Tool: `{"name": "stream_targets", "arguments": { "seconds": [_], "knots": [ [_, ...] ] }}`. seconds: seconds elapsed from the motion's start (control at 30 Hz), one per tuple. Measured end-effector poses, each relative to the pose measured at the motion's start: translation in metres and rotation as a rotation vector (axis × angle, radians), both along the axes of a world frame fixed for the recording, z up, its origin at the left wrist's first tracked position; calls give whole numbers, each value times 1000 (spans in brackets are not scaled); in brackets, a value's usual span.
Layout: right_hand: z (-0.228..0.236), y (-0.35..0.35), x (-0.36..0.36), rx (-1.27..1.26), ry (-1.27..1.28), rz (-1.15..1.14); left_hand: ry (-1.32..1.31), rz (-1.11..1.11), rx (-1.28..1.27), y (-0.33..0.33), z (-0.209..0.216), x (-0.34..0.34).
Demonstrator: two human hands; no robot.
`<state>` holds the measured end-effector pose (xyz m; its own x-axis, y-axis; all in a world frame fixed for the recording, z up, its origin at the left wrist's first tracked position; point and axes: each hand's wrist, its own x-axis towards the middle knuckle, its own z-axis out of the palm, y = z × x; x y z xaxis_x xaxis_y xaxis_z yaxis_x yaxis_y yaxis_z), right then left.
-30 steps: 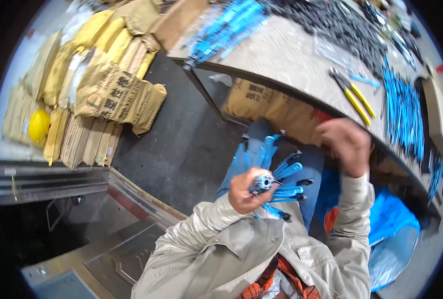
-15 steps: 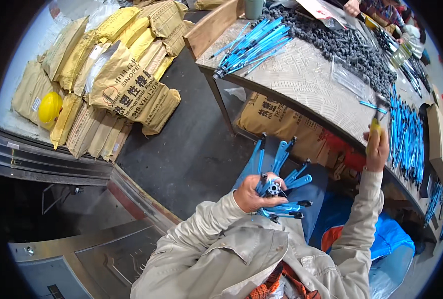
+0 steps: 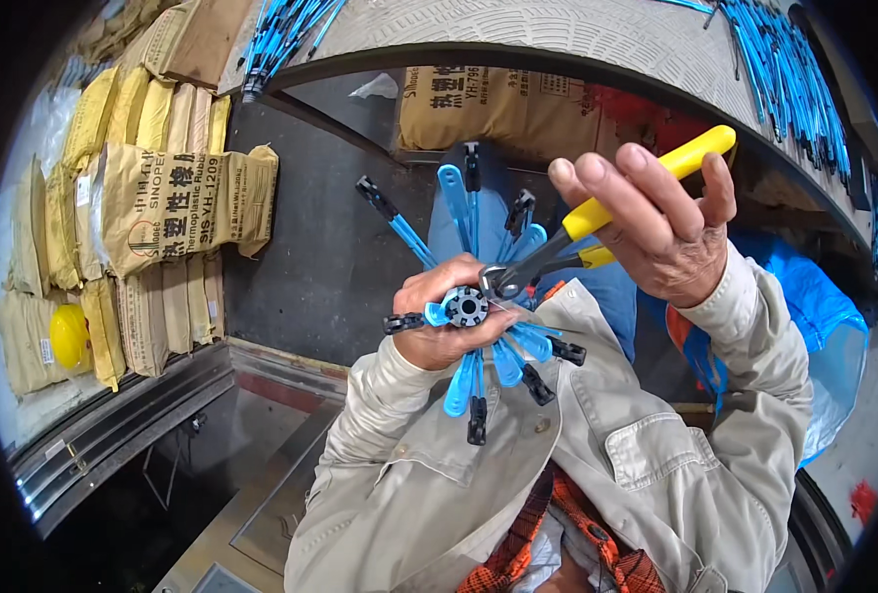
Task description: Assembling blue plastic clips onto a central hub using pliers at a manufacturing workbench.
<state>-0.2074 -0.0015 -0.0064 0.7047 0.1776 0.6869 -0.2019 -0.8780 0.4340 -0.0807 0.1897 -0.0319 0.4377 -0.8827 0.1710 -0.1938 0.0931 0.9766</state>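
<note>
My left hand (image 3: 424,346) is closed around a round black-and-grey slotted hub (image 3: 467,307) in front of my lap. Blue plastic arms (image 3: 452,198) spread out from the hub on all sides, most ending in a black clip (image 3: 376,198). In my right hand (image 3: 671,237) is a pair of pliers (image 3: 701,148) with yellow handles. One handle lies across the palm side, with the fingers loosely bent around it. The metal jaws rest at the hub's right edge, beside my left thumb. What sits between the jaws is too small to make out.
A patterned worktable (image 3: 518,35) runs across the far side, with blue sticks (image 3: 286,35) at its left end and a bigger pile of blue sticks (image 3: 790,89) at right. Stacked sacks (image 3: 246,203) and a yellow helmet (image 3: 68,336) are at left. A blue bag (image 3: 805,306) stands at my right.
My right hand has come from the table edge to the hub, bringing the pliers. The view has shifted, and the hub with its arms now appears closer and further left.
</note>
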Motion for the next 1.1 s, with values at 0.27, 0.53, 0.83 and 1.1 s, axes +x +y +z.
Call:
{"name": "stream_targets", "arguments": {
  "seconds": [0.27,0.53,0.83,1.1],
  "knots": [
    [-21,10,1,23,-115,2,-25,-17,-35,2,-8,2],
    [-25,17,-1,65,-152,-74,82,-68,-107,0,-14,7],
    [-5,20,-20,506,244,139,78,33,-111,5,-12,3],
    [-6,6,-21,356,187,259,1,-65,-80,2,-8,5]
  ]
}}
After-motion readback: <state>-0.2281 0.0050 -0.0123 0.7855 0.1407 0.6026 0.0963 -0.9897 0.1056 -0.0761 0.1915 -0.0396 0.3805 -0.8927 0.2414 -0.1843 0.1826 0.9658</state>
